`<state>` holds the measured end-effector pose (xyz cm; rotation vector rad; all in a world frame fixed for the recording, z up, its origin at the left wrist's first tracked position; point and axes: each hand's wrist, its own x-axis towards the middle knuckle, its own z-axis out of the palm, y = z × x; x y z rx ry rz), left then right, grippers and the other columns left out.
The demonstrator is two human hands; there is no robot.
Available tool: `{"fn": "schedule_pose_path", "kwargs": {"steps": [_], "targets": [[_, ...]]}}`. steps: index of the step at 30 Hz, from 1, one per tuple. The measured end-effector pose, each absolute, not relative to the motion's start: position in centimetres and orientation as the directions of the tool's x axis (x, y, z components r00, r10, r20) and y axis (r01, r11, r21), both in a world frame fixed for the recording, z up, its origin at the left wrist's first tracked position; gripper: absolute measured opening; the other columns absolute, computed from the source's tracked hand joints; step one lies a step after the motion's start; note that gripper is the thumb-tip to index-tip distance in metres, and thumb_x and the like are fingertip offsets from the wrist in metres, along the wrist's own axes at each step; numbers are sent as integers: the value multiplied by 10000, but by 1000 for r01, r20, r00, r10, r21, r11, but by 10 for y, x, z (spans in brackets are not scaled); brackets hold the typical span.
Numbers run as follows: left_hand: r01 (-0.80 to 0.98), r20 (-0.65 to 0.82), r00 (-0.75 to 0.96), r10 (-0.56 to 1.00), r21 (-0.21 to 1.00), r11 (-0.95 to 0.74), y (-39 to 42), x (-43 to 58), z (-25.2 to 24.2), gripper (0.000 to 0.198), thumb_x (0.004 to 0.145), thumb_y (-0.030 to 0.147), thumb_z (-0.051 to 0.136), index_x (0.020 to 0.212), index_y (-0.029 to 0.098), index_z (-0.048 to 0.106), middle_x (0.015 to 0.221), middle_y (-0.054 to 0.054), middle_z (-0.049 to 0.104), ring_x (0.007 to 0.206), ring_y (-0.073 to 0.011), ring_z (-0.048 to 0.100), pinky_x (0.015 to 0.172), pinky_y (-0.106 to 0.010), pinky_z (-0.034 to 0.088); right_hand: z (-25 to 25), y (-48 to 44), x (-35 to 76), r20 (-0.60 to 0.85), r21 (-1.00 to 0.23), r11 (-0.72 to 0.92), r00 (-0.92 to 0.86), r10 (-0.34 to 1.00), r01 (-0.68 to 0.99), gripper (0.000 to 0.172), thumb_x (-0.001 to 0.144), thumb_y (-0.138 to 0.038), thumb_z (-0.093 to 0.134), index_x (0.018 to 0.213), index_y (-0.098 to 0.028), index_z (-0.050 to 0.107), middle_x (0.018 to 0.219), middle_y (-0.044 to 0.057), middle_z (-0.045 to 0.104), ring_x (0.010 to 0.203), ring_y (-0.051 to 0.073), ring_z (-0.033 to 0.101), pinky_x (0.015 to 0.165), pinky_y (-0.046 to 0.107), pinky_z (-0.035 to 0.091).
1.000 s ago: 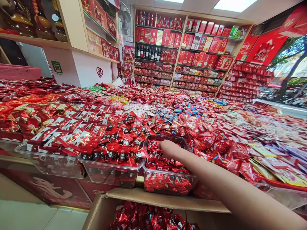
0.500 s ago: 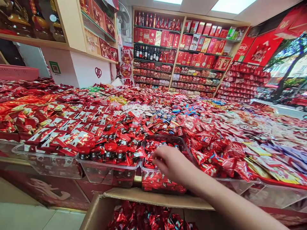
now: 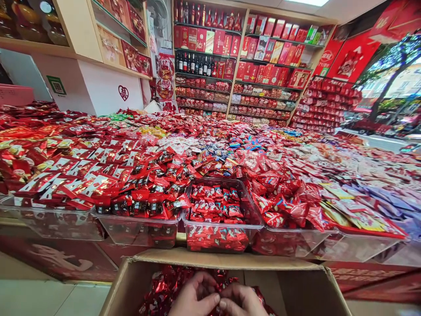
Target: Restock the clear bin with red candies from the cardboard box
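Observation:
Down in an open cardboard box (image 3: 131,281), both my hands are close together over a heap of red-wrapped candies (image 3: 161,285). My left hand (image 3: 197,296) has its fingers curled and its thumb pointing at the other hand. My right hand (image 3: 241,300) is curled too, thumb and fingertips almost touching the left thumb. Whatever lies within the fingers is hidden. Just beyond the box, a clear plastic bin (image 3: 255,221) holds small red candies (image 3: 215,204) in rows, lower than the heaps beside it.
Heaped bins stand on both sides: dark-and-red packets (image 3: 141,204) to the left, larger red packets (image 3: 289,197) to the right. Wrapped sweets (image 3: 210,131) cover the display behind. Shelves with bottles and red boxes (image 3: 210,39) line the back wall. A street shows at right.
My right hand has left the clear bin and come down into the cardboard box. My left hand has come into view beside it. The view has tilted down slightly.

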<state>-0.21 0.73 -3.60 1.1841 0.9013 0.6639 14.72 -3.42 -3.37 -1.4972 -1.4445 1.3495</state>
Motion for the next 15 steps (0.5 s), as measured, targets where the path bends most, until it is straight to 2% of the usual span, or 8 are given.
{"fn": "schedule_pose_path", "kwargs": {"steps": [3, 5, 9, 12, 15], "targets": [[-60, -278, 482, 831, 936, 348, 0, -1, -22, 214, 585, 252, 641, 743, 160, 529, 627, 38, 554, 563, -97, 492, 546, -228, 389, -21, -36, 149, -254, -959, -245, -50, 966, 145, 288, 660, -390, 538, 746, -120, 588, 601, 20, 574, 479, 95, 478, 433, 190, 366], [-88, -300, 463, 834, 921, 380, -5, 0, -13, 158, 599, 258, 638, 672, 149, 551, 578, 44, 555, 533, -85, 482, 542, -216, 377, -12, -37, 150, -252, -967, -250, -36, 967, 51, 266, 665, -369, 545, 747, -119, 581, 569, 1, 550, 453, 77, 446, 430, 187, 361], [-275, -381, 445, 811, 803, 528, -8, 2, -6, 101, 593, 216, 652, 627, 160, 574, 603, 44, 597, 574, -92, 523, 598, -229, 408, -6, -43, 149, -203, -979, -203, 25, 979, -11, 227, 669, -351, 553, 723, -130, 558, 553, -13, 529, 470, 82, 460, 458, 201, 394], [-378, -396, 457, 796, 724, 577, -10, 2, -5, 69, 620, 197, 635, 664, 170, 590, 682, 28, 623, 637, -104, 546, 644, -254, 428, -5, -46, 148, -119, -991, -122, 57, 991, 57, 176, 688, -321, 541, 720, -147, 536, 588, -1, 547, 515, 101, 498, 493, 220, 424], [-408, -365, 512, 777, 693, 594, -11, 3, -1, 113, 696, 229, 564, 805, 202, 575, 712, 15, 623, 665, -109, 557, 629, -248, 422, -3, -49, 148, 197, -930, 179, 24, 980, 323, 90, 726, -239, 502, 723, -168, 557, 709, 35, 580, 676, 129, 530, 621, 253, 437]]}}
